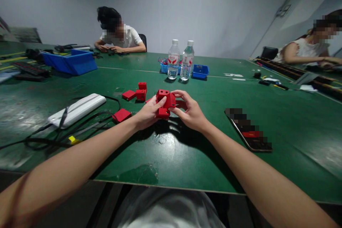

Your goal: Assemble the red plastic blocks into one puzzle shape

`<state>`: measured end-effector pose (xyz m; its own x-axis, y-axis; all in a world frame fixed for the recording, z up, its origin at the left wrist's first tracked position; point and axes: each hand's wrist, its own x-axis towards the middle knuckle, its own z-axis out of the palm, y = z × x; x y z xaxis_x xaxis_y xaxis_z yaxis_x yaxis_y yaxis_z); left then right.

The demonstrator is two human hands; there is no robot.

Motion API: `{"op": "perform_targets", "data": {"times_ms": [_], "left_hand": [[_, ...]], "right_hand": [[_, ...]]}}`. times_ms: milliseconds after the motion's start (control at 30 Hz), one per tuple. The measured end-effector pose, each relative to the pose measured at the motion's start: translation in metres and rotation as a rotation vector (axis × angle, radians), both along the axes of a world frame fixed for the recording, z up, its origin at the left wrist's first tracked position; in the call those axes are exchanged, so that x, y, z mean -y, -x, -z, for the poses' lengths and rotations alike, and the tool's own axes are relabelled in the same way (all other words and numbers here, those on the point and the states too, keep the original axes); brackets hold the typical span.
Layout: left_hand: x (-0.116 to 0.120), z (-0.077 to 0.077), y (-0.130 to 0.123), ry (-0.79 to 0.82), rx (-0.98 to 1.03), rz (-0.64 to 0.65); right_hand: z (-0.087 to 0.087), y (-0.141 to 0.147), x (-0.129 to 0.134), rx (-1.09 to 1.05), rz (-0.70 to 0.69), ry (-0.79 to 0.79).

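Your left forearm (80, 160) and right forearm (256, 164) lie nearest, reaching over the edge of the green table (187, 171). The phone (249, 133) lies to the right, apart from your right forearm. To the left, black cables (105, 114) run beside the white power bank (80, 108); avoid dragging your left forearm across them.

Your left hand (146, 115) grips the red block (162, 94), thumb across its near face. The block is between your hands, apparently raised off the table. Your right hand (192, 112) is narrowed to a thumb-and-finger pinch at the block's right end. Use the left hand as the clamp; make fine adjustments with the right fingertips. Apply even pressure, as smooth faces may slip. Whether the block is one part or several cannot be told.

Loose red pieces (140, 95) lie beyond and left of your left hand. Two bottles (173, 62) stand farther back; a co-worker (130, 39) sits across the table.
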<state>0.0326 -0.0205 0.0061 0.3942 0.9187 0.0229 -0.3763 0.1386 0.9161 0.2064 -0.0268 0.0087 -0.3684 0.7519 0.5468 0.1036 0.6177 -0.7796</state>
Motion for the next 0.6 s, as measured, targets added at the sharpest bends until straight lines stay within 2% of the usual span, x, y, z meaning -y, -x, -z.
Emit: {"op": "perform_targets", "data": {"times_ms": [167,400,600], "left_hand": [[0.0037,-0.003,-0.0011,0.024,0.019,0.042],[0.0044,-0.005,-0.0016,0.005,0.073,0.03],[0.0034,-0.0042,-0.0002,0.077,0.07,0.077]], "right_hand": [[-0.0017,-0.004,-0.002,0.053,0.011,-0.088],[0.0044,-0.0044,-0.0034,0.028,0.003,-0.082],[0.0017,-0.003,-0.0017,0.029,0.025,-0.081]]}}
